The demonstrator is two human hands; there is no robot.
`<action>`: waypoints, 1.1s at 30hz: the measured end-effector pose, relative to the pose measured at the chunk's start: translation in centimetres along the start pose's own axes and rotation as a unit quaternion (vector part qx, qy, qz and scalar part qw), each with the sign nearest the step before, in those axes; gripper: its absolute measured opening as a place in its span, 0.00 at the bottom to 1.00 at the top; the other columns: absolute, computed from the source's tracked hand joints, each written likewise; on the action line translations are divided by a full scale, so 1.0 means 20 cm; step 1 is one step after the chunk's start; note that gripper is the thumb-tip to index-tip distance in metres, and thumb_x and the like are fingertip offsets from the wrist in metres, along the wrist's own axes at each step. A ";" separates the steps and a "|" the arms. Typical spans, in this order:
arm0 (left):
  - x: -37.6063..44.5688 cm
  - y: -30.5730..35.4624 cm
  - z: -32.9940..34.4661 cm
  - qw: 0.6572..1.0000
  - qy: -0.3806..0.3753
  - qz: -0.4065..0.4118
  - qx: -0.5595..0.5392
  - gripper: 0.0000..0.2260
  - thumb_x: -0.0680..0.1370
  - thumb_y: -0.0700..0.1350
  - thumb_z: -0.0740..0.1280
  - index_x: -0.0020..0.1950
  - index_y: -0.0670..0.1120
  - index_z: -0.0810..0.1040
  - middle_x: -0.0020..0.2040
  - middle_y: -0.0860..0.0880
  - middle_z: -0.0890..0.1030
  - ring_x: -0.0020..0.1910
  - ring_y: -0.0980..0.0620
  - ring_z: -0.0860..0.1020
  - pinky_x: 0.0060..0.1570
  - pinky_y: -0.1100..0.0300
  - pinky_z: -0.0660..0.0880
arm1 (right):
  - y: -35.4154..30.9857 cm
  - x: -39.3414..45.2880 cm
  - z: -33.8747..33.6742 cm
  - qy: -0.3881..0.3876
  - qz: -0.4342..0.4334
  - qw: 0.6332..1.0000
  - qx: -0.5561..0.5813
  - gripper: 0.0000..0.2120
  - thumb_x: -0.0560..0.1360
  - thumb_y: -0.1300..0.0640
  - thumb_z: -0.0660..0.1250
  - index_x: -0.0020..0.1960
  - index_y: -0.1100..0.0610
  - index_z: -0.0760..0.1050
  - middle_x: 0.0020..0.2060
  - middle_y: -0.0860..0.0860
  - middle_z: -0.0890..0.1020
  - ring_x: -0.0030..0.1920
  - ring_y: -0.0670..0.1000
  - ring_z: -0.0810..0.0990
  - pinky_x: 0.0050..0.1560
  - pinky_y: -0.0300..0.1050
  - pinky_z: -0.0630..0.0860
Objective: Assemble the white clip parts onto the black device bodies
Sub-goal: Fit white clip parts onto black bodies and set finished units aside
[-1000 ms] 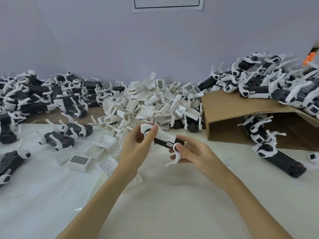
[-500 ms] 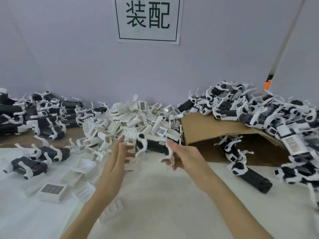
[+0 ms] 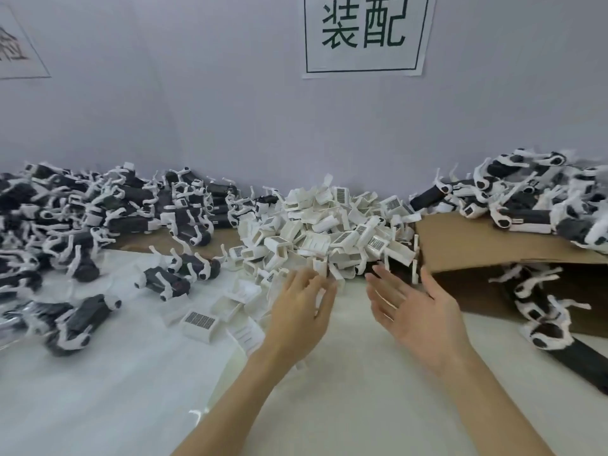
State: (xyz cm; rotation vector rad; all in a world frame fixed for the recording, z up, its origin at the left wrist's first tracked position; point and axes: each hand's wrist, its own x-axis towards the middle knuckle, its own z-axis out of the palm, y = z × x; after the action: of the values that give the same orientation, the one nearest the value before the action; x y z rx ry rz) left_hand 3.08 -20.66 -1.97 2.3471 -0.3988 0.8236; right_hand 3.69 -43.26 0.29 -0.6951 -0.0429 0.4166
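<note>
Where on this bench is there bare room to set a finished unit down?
Bare tabletop lies near the person, between and under the left hand and right hand. Crowded: white clip pile ahead, black devices left, cardboard box right.

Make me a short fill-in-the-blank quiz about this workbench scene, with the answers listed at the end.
1. Both hands, left and right, hold ____.
2. The heap of white clip parts lies just beyond the ____.
3. The cardboard box sits on the ____ side of the table.
4. The sign hangs on the ____.

Answers: nothing; hands; right; wall
</note>
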 end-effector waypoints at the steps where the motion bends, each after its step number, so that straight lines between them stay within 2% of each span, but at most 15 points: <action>1: 0.00 -0.02 -0.01 0.999 0.026 0.008 0.023 0.15 0.86 0.51 0.62 0.53 0.43 0.83 0.54 0.48 0.80 0.55 0.49 0.75 0.60 0.60 0.68 | 0.04 0.01 -0.01 0.015 -0.003 1.000 0.016 0.32 0.81 0.38 0.62 0.74 0.62 0.75 0.64 0.58 0.83 0.56 0.57 0.85 0.56 0.50 0.79; 3: 0.04 -0.08 -0.05 0.995 0.092 -0.001 0.045 0.10 0.85 0.47 0.65 0.54 0.43 0.82 0.54 0.47 0.79 0.56 0.46 0.75 0.58 0.55 0.72 | 0.09 0.02 -0.02 0.036 -0.011 0.999 0.030 0.30 0.81 0.41 0.63 0.72 0.63 0.76 0.59 0.57 0.84 0.51 0.55 0.85 0.51 0.47 0.81; 6: 0.12 -0.26 -0.13 0.975 0.169 -0.117 0.086 0.09 0.84 0.45 0.67 0.57 0.42 0.83 0.57 0.43 0.79 0.59 0.41 0.74 0.59 0.46 0.74 | 0.10 0.03 -0.04 0.042 -0.008 0.999 0.034 0.28 0.81 0.43 0.64 0.69 0.63 0.79 0.55 0.57 0.85 0.47 0.54 0.85 0.44 0.46 0.84; 7: 0.15 -0.33 -0.16 0.968 0.146 -0.172 0.112 0.10 0.85 0.46 0.66 0.58 0.42 0.84 0.59 0.41 0.78 0.61 0.38 0.72 0.62 0.44 0.72 | 0.10 0.03 -0.04 0.038 -0.007 0.999 0.035 0.27 0.81 0.43 0.64 0.68 0.63 0.79 0.54 0.56 0.86 0.46 0.54 0.85 0.43 0.46 0.84; 9: 0.19 -0.47 -0.21 0.940 0.031 -0.263 0.214 0.14 0.86 0.50 0.63 0.64 0.43 0.82 0.63 0.38 0.74 0.65 0.37 0.69 0.67 0.45 0.67 | 0.09 0.03 -0.03 0.035 -0.013 0.999 0.025 0.25 0.82 0.43 0.63 0.66 0.62 0.81 0.52 0.56 0.85 0.45 0.54 0.85 0.42 0.46 0.84; 11: 0.22 -0.56 -0.25 0.897 -0.067 -0.299 0.317 0.17 0.86 0.51 0.59 0.68 0.44 0.79 0.68 0.35 0.70 0.68 0.36 0.67 0.71 0.45 0.63 | 0.09 0.04 -0.02 0.036 -0.020 0.999 0.017 0.24 0.82 0.44 0.63 0.65 0.62 0.82 0.50 0.55 0.85 0.44 0.53 0.84 0.42 0.45 0.83; 14: 0.27 -0.63 -0.31 0.869 -0.108 -0.310 0.371 0.15 0.85 0.46 0.58 0.64 0.41 0.80 0.71 0.35 0.69 0.69 0.35 0.68 0.71 0.47 0.64 | 0.10 0.03 -0.02 0.037 -0.019 0.999 0.000 0.22 0.82 0.44 0.64 0.62 0.60 0.84 0.49 0.55 0.85 0.43 0.53 0.83 0.43 0.45 0.82; 16: 0.31 -0.65 -0.35 0.872 -0.124 -0.299 0.367 0.13 0.82 0.39 0.58 0.60 0.40 0.81 0.67 0.38 0.74 0.68 0.37 0.71 0.67 0.48 0.69 | 0.12 0.02 -0.01 0.042 -0.018 0.999 -0.010 0.21 0.81 0.44 0.65 0.60 0.60 0.85 0.48 0.55 0.85 0.42 0.52 0.83 0.44 0.45 0.81; 20: 0.38 -0.64 -0.42 0.897 -0.128 -0.247 0.342 0.12 0.80 0.31 0.60 0.61 0.38 0.78 0.63 0.38 0.76 0.64 0.38 0.75 0.58 0.51 0.74 | 0.12 0.01 -0.01 0.052 -0.022 0.998 -0.028 0.21 0.82 0.45 0.65 0.60 0.60 0.85 0.46 0.55 0.84 0.41 0.52 0.82 0.45 0.46 0.79; 24: 0.41 -0.47 -0.41 0.945 -0.080 -0.146 0.282 0.11 0.81 0.28 0.64 0.60 0.38 0.78 0.60 0.39 0.74 0.61 0.40 0.72 0.60 0.49 0.74 | 0.14 0.01 0.03 0.061 -0.023 0.995 -0.070 0.19 0.76 0.47 0.69 0.58 0.60 0.85 0.44 0.55 0.84 0.39 0.52 0.82 0.46 0.46 0.76; 25: 0.41 -0.39 -0.39 0.958 -0.058 -0.113 0.258 0.10 0.81 0.28 0.65 0.59 0.38 0.79 0.59 0.40 0.75 0.60 0.42 0.72 0.60 0.50 0.74 | 0.15 0.01 0.03 0.066 -0.028 0.993 -0.091 0.18 0.77 0.49 0.68 0.59 0.60 0.84 0.44 0.56 0.85 0.38 0.52 0.83 0.45 0.46 0.77; 28: 0.34 -0.08 -0.29 0.989 0.015 -0.013 0.146 0.06 0.81 0.29 0.69 0.52 0.37 0.83 0.53 0.42 0.78 0.54 0.43 0.75 0.55 0.54 0.75 | 0.20 0.01 0.06 0.073 -0.093 0.965 -0.233 0.13 0.83 0.57 0.67 0.67 0.55 0.79 0.51 0.58 0.86 0.46 0.55 0.87 0.43 0.45 0.81; 29: 0.30 0.02 -0.26 0.995 0.028 0.007 0.096 0.05 0.80 0.30 0.70 0.50 0.38 0.84 0.51 0.44 0.78 0.52 0.45 0.75 0.53 0.58 0.74 | 0.22 0.01 0.08 0.075 -0.125 0.946 -0.290 0.17 0.82 0.59 0.69 0.70 0.52 0.75 0.55 0.57 0.86 0.50 0.55 0.87 0.44 0.46 0.83; 31: 0.20 0.21 -0.17 0.999 0.036 0.031 0.009 0.04 0.79 0.32 0.73 0.48 0.40 0.85 0.49 0.51 0.77 0.49 0.50 0.75 0.50 0.68 0.70 | 0.26 0.01 0.10 0.055 -0.165 0.922 -0.347 0.26 0.80 0.62 0.72 0.73 0.46 0.70 0.60 0.51 0.83 0.58 0.51 0.85 0.52 0.48 0.84; 33: 0.11 0.33 -0.07 0.997 0.031 0.048 -0.049 0.05 0.78 0.33 0.74 0.49 0.42 0.85 0.49 0.53 0.77 0.49 0.53 0.76 0.50 0.70 0.71 | 0.29 0.00 0.11 0.051 -0.178 0.919 -0.348 0.24 0.81 0.63 0.71 0.69 0.41 0.73 0.57 0.42 0.83 0.58 0.45 0.84 0.55 0.43 0.83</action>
State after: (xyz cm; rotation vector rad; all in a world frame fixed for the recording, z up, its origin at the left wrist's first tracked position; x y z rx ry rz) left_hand 1.13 -25.02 3.29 2.2209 -0.5170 0.8981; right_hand 1.24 -37.83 -1.70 -1.3842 -0.2247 -0.0037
